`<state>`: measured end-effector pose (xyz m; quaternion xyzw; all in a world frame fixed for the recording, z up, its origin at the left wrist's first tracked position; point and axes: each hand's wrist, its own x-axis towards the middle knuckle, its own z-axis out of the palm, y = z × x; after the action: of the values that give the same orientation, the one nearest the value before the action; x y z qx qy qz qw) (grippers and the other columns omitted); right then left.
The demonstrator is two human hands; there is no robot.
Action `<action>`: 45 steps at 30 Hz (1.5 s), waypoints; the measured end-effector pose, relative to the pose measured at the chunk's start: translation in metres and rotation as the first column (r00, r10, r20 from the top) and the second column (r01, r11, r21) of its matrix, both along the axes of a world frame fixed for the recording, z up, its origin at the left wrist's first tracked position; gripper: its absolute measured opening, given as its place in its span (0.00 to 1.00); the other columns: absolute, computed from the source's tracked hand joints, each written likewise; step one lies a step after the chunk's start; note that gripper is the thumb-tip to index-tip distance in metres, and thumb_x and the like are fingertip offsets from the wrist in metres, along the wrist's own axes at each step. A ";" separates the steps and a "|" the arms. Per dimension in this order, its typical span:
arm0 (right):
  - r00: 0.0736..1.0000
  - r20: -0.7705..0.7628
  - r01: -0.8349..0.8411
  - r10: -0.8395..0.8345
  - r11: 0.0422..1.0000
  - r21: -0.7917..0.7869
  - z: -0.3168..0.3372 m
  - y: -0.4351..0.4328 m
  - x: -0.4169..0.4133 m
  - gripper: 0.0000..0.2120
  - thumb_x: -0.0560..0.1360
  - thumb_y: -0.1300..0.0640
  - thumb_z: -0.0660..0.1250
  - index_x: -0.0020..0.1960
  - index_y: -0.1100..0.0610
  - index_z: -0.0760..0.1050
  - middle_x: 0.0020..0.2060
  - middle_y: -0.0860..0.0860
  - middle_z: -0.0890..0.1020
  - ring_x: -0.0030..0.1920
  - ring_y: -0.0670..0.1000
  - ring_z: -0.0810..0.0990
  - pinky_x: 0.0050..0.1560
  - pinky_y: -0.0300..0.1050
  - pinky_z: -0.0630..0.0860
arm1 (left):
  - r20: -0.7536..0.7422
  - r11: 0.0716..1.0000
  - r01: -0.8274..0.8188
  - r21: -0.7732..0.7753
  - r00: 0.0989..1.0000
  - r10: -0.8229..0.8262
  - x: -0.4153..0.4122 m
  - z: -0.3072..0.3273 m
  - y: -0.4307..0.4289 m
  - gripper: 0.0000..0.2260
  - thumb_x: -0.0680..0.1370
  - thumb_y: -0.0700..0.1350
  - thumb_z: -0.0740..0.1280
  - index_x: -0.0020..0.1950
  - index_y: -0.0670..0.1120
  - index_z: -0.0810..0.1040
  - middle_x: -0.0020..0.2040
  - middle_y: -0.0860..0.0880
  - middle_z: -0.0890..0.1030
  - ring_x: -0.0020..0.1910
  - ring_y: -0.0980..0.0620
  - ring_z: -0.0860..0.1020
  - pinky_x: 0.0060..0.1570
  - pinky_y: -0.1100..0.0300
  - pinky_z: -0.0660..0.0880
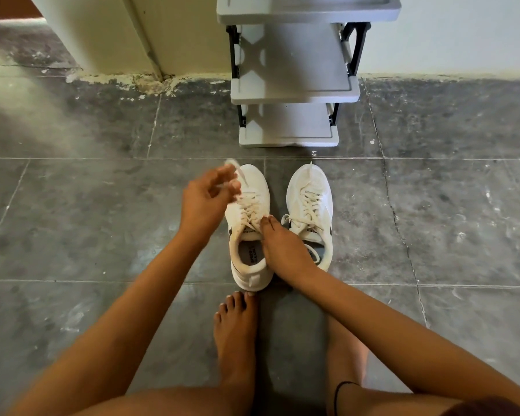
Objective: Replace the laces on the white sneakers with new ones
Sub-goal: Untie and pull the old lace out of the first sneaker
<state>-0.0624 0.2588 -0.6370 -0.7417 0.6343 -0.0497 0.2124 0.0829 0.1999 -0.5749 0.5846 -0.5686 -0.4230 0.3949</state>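
Observation:
Two white sneakers stand side by side on the grey tiled floor, toes pointing away from me. My left hand pinches a loose end of the white lace of the left sneaker and holds it up over the toe, blurred by motion. My right hand lies between the two shoes, fingers against the tongue and upper eyelets of the left sneaker; whether they pinch the lace there is unclear. The right sneaker is laced and its ends lie loose.
A grey plastic shoe rack with black posts stands against the wall just beyond the shoes. My bare left foot touches the heel of the left sneaker. A cream wall corner rises at the back left.

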 end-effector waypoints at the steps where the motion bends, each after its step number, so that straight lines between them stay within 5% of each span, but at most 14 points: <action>1: 0.997 0.068 0.023 -0.022 0.999 -0.021 0.001 0.001 -0.001 0.23 0.80 0.60 0.55 0.73 0.61 0.58 0.71 0.58 0.65 0.65 0.58 0.71 0.60 0.50 0.72 | 0.074 1.000 -0.004 -0.010 0.997 0.005 0.001 0.001 -0.005 0.16 0.75 0.40 0.69 0.63 0.45 0.77 0.54 0.53 0.81 0.42 0.57 0.82 0.45 0.64 0.78; 5: 0.974 0.207 0.115 -0.096 0.990 -0.087 0.007 0.000 -0.008 0.23 0.77 0.54 0.63 0.70 0.59 0.64 0.61 0.58 0.74 0.58 0.57 0.75 0.56 0.49 0.72 | 0.513 0.975 0.168 0.147 0.830 -0.220 0.007 -0.018 0.005 0.14 0.74 0.44 0.71 0.59 0.44 0.79 0.52 0.48 0.83 0.49 0.49 0.81 0.52 0.57 0.76; 10: 0.947 0.298 0.133 -0.120 0.991 -0.024 0.020 -0.008 -0.019 0.24 0.74 0.54 0.69 0.67 0.56 0.66 0.48 0.55 0.81 0.48 0.54 0.80 0.49 0.50 0.76 | 0.683 0.958 0.221 0.182 0.672 -0.285 0.005 -0.037 0.024 0.17 0.70 0.51 0.73 0.54 0.47 0.74 0.49 0.49 0.80 0.45 0.48 0.79 0.43 0.53 0.77; 13: 0.964 0.267 0.039 0.001 0.989 -0.146 0.025 -0.006 -0.019 0.18 0.74 0.55 0.69 0.61 0.56 0.70 0.49 0.54 0.78 0.47 0.53 0.78 0.46 0.50 0.76 | 0.639 0.967 0.213 0.142 0.726 -0.254 0.009 -0.042 0.024 0.14 0.70 0.47 0.74 0.50 0.44 0.75 0.46 0.46 0.81 0.42 0.47 0.79 0.42 0.52 0.76; 17: 0.975 -0.132 -0.203 0.180 0.961 -0.189 0.019 -0.012 -0.007 0.17 0.78 0.56 0.61 0.66 0.55 0.69 0.56 0.55 0.74 0.53 0.54 0.75 0.46 0.46 0.75 | 0.569 0.975 0.184 0.125 0.792 -0.223 0.012 -0.049 0.027 0.09 0.71 0.46 0.73 0.47 0.44 0.79 0.44 0.46 0.82 0.42 0.48 0.80 0.44 0.51 0.78; 21: 0.891 -0.407 -0.350 0.201 0.875 -0.334 0.023 -0.007 -0.003 0.20 0.63 0.58 0.78 0.54 0.57 0.81 0.41 0.53 0.81 0.36 0.50 0.79 0.28 0.40 0.73 | 0.500 0.977 0.162 0.139 0.840 -0.211 0.018 -0.053 0.025 0.07 0.71 0.45 0.74 0.47 0.45 0.81 0.44 0.48 0.83 0.42 0.51 0.80 0.46 0.56 0.79; 26: 0.846 -0.481 -0.451 0.230 0.790 -0.415 0.020 -0.007 -0.008 0.19 0.61 0.57 0.79 0.51 0.56 0.83 0.42 0.52 0.83 0.35 0.50 0.80 0.27 0.40 0.72 | 0.488 0.968 0.192 0.159 0.837 -0.246 0.021 -0.055 0.023 0.09 0.71 0.46 0.74 0.49 0.44 0.83 0.45 0.49 0.83 0.42 0.52 0.80 0.46 0.57 0.78; 32: 0.890 -0.389 -0.413 0.236 0.777 -0.475 0.019 -0.010 -0.006 0.14 0.60 0.60 0.79 0.46 0.56 0.84 0.39 0.52 0.82 0.36 0.52 0.80 0.31 0.40 0.72 | 0.480 0.969 0.176 0.173 0.844 -0.239 0.018 -0.056 0.023 0.09 0.71 0.46 0.74 0.49 0.45 0.83 0.45 0.49 0.83 0.43 0.52 0.80 0.47 0.56 0.78; 42: 0.847 -0.433 -0.491 0.308 0.764 -0.418 0.031 -0.015 -0.001 0.07 0.58 0.57 0.78 0.34 0.51 0.82 0.35 0.46 0.79 0.37 0.48 0.79 0.35 0.39 0.70 | 0.539 0.968 0.158 0.194 0.807 -0.240 0.012 -0.051 0.023 0.09 0.71 0.47 0.74 0.49 0.45 0.82 0.47 0.48 0.83 0.45 0.53 0.79 0.45 0.60 0.75; 45: 0.818 -0.425 -0.527 0.388 0.802 -0.280 0.027 -0.018 -0.002 0.07 0.71 0.59 0.68 0.47 0.54 0.82 0.47 0.50 0.78 0.50 0.52 0.75 0.45 0.44 0.67 | 0.540 0.967 0.164 0.193 0.805 -0.244 0.010 -0.050 0.023 0.11 0.71 0.47 0.75 0.50 0.44 0.82 0.48 0.48 0.83 0.47 0.52 0.80 0.47 0.61 0.75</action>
<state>-0.0649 0.2410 -0.6096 -0.8979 0.4375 0.0118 -0.0473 0.0930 0.2226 -0.6247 0.6438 -0.6884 -0.3110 0.1221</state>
